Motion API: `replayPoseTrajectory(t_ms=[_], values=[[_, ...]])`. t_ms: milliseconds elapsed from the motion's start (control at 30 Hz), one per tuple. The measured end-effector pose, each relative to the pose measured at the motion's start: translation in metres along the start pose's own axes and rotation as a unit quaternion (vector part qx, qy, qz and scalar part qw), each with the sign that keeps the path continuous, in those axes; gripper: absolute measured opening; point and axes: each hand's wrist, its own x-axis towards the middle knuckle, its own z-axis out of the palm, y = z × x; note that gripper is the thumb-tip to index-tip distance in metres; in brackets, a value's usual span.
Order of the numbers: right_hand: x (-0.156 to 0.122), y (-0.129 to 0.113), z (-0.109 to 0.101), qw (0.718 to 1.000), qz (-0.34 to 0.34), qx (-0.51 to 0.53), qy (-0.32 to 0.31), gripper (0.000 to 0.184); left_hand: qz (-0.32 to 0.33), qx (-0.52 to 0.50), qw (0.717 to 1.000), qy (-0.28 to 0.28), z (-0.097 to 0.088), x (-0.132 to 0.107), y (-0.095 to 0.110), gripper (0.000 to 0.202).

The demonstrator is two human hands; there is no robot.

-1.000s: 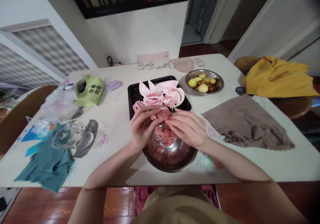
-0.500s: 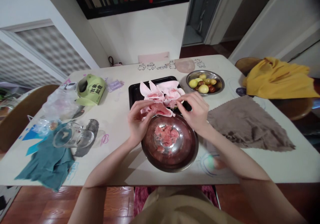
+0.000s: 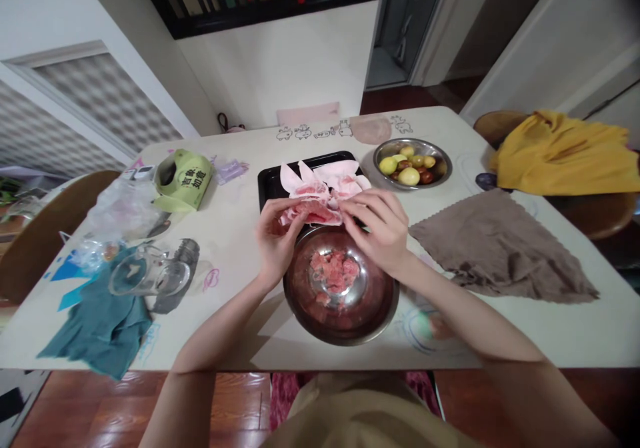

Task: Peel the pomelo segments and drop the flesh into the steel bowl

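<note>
An opened pomelo peel (image 3: 345,170), pale pink with its flaps spread like petals, lies on a black tray (image 3: 269,176) with some red flesh in it. Over the tray's near edge, my left hand (image 3: 277,238) pinches the left end of a pomelo segment (image 3: 317,215). My right hand (image 3: 379,229) has its fingers closed at the segment's right end. Just below both hands stands a steel bowl (image 3: 345,325), where torn pieces of red pomelo pulp (image 3: 334,271) lie at the bottom.
A smaller metal bowl of yellow and brown fruit (image 3: 409,176) stands behind, to the right. A brown cloth (image 3: 510,251) lies at right. On the left are a glass pitcher (image 3: 150,271), a teal cloth (image 3: 103,325), a green bag (image 3: 185,178) and clear plastic (image 3: 123,208).
My right hand has moved slightly left and closer to my left hand, its fingers now at the segment's right end. My left hand keeps its grip. The pulp in the bowl looks the same.
</note>
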Motion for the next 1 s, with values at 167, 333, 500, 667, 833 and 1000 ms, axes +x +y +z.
replayPoseTrajectory(t_ms=[167, 333, 500, 667, 833, 1000], values=[[-0.002, -0.025, 0.001, 0.993, -0.103, -0.021, 0.057, 0.020, 0.008, 0.012, 1.000, -0.009, 0.003, -0.006, 0.003, 0.017], [-0.006, -0.024, 0.007, 0.996, -0.072, -0.036, 0.043, 0.013, 0.012, 0.015, 1.000, -0.007, 0.009, -0.010, 0.008, 0.016], [0.000, -0.016, 0.011, 0.995, -0.072, -0.054, 0.049, 0.009, 0.019, 0.006, 1.000, 0.011, 0.019, -0.003, 0.011, 0.016], [0.014, 0.002, 0.022, 0.993, -0.072, -0.050, 0.083, 0.010, 0.043, -0.015, 0.998, 0.038, 0.036, 0.020, 0.000, 0.017], [0.019, 0.021, 0.031, 0.994, -0.049, -0.043, 0.084, 0.014, 0.072, -0.033, 0.995, 0.056, 0.052, 0.044, -0.018, 0.019], [0.017, 0.036, 0.038, 0.997, -0.031, -0.044, 0.055, 0.029, 0.088, -0.036, 0.994, 0.047, 0.060, 0.054, -0.030, 0.020]])
